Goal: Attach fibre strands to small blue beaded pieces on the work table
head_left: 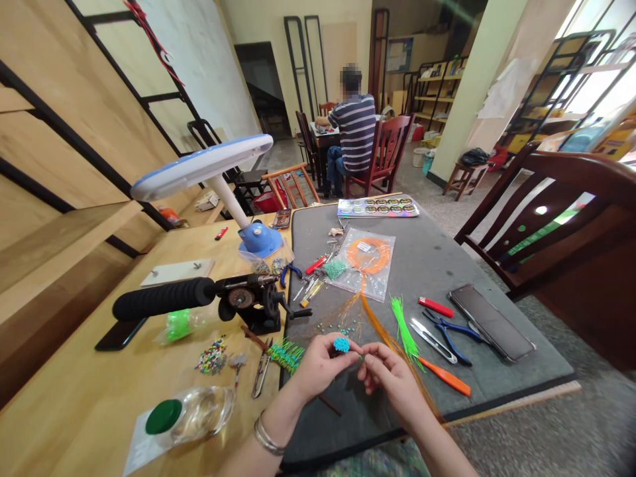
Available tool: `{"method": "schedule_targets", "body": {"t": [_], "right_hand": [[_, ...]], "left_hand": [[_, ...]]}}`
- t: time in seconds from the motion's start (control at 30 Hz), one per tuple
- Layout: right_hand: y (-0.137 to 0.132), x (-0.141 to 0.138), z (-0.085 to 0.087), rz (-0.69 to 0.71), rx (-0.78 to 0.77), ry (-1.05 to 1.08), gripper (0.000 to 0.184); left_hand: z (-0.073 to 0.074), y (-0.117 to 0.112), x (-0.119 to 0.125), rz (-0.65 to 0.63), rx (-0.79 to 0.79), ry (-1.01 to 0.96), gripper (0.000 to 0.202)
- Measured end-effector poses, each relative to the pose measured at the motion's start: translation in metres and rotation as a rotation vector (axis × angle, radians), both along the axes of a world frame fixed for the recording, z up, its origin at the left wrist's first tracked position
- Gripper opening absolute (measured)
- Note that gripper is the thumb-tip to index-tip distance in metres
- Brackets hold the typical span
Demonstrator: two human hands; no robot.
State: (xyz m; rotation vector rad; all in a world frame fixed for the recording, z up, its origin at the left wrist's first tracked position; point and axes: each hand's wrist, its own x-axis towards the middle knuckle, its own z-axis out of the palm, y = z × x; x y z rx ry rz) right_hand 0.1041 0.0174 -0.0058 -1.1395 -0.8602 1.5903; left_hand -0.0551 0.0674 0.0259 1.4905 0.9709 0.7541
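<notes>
My left hand (pixel 318 366) pinches a small round turquoise beaded piece (pixel 341 344) just above the grey mat (pixel 427 265). My right hand (pixel 392 377) is closed beside it, fingertips pinched on something too fine to make out, touching the piece's right side. Orange strands (pixel 385 331) run under my right hand. Loose turquoise beads (pixel 342 326) lie just beyond my fingers. A bunch of green strands (pixel 405 328) lies to the right, and a teal-and-yellow bundle (pixel 287 354) to the left.
Scissors (pixel 433 339), blue pliers (pixel 454 331), an orange-handled tool (pixel 450 376), a red lighter (pixel 436 307) and a phone (pixel 489 321) lie right. A black-handled vise (pixel 199 297), lamp (pixel 209 169), bead pile (pixel 212 356) and plastic bag (pixel 183 417) stand left. A person in a striped shirt (pixel 354 132) sits far back.
</notes>
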Motion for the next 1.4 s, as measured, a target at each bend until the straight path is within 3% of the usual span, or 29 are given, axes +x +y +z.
{"method": "schedule_targets", "body": {"t": [0.13,0.27,0.37,0.53,0.77,0.93,1.1,1.3,1.4], "right_hand": [[0.0,0.006,0.001,-0.066,0.027,-0.129,0.042],[0.001,0.006,0.0,-0.007,0.102,-0.231,0.034],[0.003,0.007,-0.003,0.004,0.133,-0.284,0.033],[0.004,0.011,-0.003,-0.143,0.19,-0.319,0.036],[0.006,0.007,0.004,0.002,0.045,-0.155,0.04],[0.006,0.006,0.01,-0.099,-0.02,-0.086,0.04],[0.006,0.01,0.015,-0.142,-0.029,0.002,0.039],[0.003,0.008,0.019,-0.179,-0.012,0.002,0.037],[0.002,0.009,0.018,-0.202,0.001,-0.013,0.037]], "left_hand": [[0.008,-0.002,0.001,0.007,0.163,0.123,0.015],[0.012,-0.004,0.003,0.007,0.245,0.156,0.012],[0.013,-0.004,0.004,0.018,0.251,0.15,0.012],[0.013,-0.003,0.005,0.054,0.206,0.138,0.011],[0.006,-0.002,0.01,0.075,0.185,0.06,0.016],[-0.009,-0.002,0.012,0.07,-0.021,-0.043,0.024],[-0.022,-0.003,0.013,-0.085,-0.174,-0.076,0.029],[-0.022,-0.006,0.013,-0.139,-0.256,-0.104,0.028],[-0.02,-0.006,0.014,-0.097,-0.282,-0.148,0.028]]}}
